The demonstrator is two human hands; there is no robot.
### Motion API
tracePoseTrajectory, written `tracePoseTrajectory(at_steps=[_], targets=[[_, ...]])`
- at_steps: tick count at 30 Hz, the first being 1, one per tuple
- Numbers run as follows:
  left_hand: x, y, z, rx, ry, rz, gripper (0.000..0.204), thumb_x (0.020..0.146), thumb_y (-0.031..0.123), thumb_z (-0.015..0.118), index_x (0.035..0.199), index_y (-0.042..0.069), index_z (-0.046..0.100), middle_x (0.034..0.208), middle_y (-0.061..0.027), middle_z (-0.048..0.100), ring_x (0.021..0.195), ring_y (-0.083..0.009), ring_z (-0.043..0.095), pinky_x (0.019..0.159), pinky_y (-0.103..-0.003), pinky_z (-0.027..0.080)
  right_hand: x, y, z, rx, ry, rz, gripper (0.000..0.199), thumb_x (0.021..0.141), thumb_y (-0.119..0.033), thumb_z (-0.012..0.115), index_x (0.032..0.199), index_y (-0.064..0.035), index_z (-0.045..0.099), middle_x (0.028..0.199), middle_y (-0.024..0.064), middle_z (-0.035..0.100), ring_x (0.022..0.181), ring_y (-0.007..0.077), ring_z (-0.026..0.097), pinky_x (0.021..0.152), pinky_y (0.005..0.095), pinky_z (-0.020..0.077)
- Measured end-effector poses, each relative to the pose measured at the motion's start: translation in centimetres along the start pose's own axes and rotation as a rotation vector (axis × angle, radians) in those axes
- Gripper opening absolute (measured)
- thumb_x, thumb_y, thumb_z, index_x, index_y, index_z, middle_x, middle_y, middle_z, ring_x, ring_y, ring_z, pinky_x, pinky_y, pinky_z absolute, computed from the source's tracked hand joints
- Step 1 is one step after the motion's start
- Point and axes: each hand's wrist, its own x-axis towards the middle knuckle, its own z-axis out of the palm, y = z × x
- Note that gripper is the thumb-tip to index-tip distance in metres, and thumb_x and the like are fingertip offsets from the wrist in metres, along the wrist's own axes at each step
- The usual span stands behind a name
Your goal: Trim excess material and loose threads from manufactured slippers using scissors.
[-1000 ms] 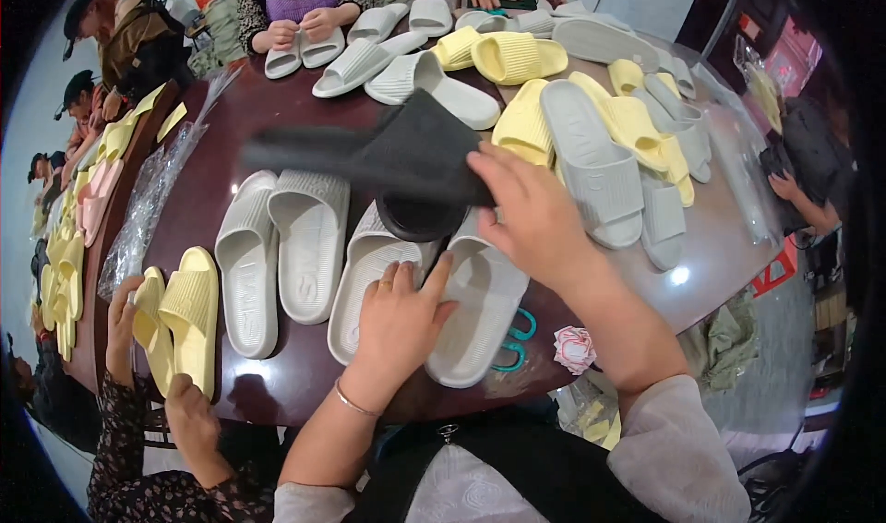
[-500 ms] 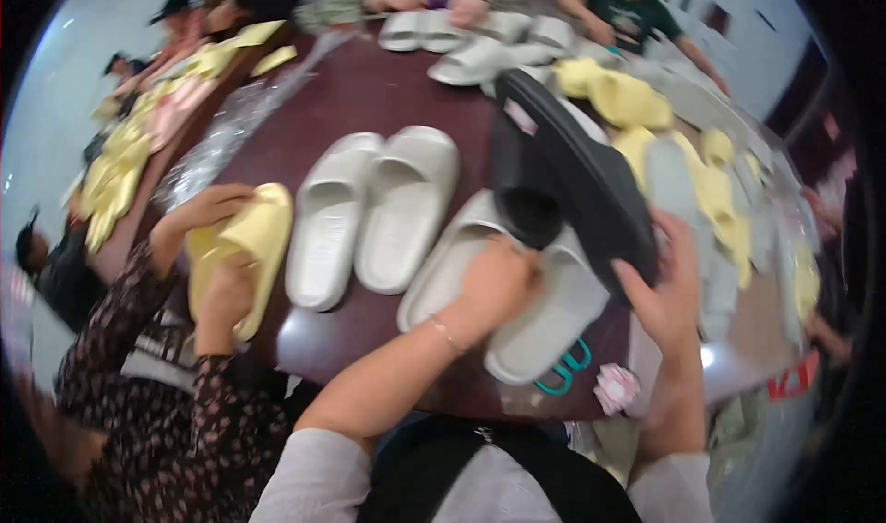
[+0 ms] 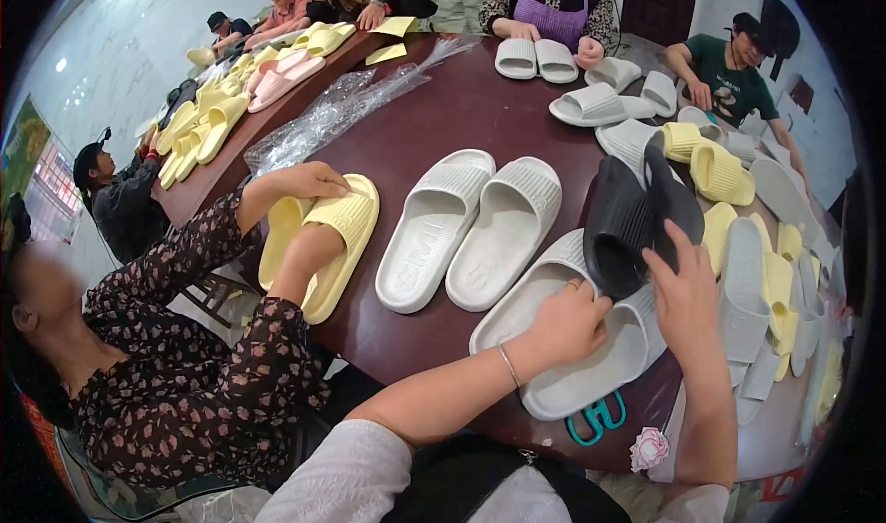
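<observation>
As right hand [image 3: 685, 294] pinches black slipper [image 3: 672, 200], half-curled

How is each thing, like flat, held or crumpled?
Black ribbed slippers: raised, tilted, right hand on one.
Left hand: fingers curled.
Middle light grey slippers: flat, side by side.
Near left yellow slippers: side by side, another person's hands touching.
Teal looped scissor handles: flat, blades hidden.
Clear plastic wrap: crumpled.
</observation>
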Motion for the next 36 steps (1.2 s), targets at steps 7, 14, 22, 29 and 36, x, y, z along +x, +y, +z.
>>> tracePoseTrajectory(at_steps=[7, 14, 22, 29, 36], targets=[[1.0, -1.1, -0.2, -0.044, -0.007, 0.015, 0.024, 0.072, 0.019, 0.063, 0.092, 0.005, 0.062, 0.089, -0.0170, 0.054, 0.087, -0.0327, 0.055, 0.066, -0.042, 0.051, 3.2, -2.7, 1.7, -0.081, -0.188, 0.050, 0.029, 0.075, -0.020, 0.069, 0.093, 0.0010, 0.060, 0.113, 0.0173, 0.054, 0.098, 0.0386, 0.051, 0.089, 0.0428, 0.0430], [0.1, -1.5, 0.0, -0.073, 0.070, 0.078, 0.026, 0.070, 0.019, 0.066, 0.090, 0.003, 0.061, 0.089, -0.0167, 0.054, 0.087, -0.0323, 0.055, 0.067, -0.040, 0.050, 1.3, -2.4, 4.3, -0.111, -0.207, -0.108, 0.033, 0.072, -0.023, 0.071, 0.089, 0.0007, 0.056, 0.090, 0.0178, 0.057, 0.098, 0.0428, 0.052, 0.093, 0.0453, 0.0422], [0.0, -0.4, -0.2, -0.048, -0.011, 0.088, 0.026, 0.070, 0.019, 0.065, 0.091, 0.003, 0.061, 0.092, -0.0166, 0.053, 0.090, -0.0330, 0.053, 0.069, -0.040, 0.050, 1.6, -3.1, 3.0, -0.164, -0.198, 0.047, 0.021, 0.073, -0.014, 0.067, 0.086, -0.0013, 0.056, 0.087, 0.0182, 0.059, 0.095, 0.0433, 0.054, 0.094, 0.0460, 0.0419], [0.3, -0.2, 0.0, -0.016, 0.029, 0.112, 0.021, 0.073, 0.021, 0.063, 0.088, 0.005, 0.060, 0.088, -0.0157, 0.053, 0.088, -0.0330, 0.054, 0.067, -0.042, 0.050, 1.2, -1.4, 3.0, -0.182, -0.179, 0.072, 0.022, 0.072, -0.013, 0.067, 0.087, -0.0014, 0.057, 0.087, 0.0173, 0.059, 0.091, 0.0405, 0.056, 0.082, 0.0461, 0.0464], [0.9, -1.2, -2.1, -0.024, -0.026, 0.021, 0.018, 0.075, 0.020, 0.061, 0.086, 0.005, 0.060, 0.081, -0.0177, 0.054, 0.080, -0.0351, 0.057, 0.066, -0.044, 0.049, -2.1, 1.4, -4.5, -0.114, 0.345, 0.170, 0.022, 0.074, -0.007, 0.064, 0.093, 0.0001, 0.057, 0.090, 0.0173, 0.059, 0.085, 0.0366, 0.057, 0.076, 0.0415, 0.0468]])
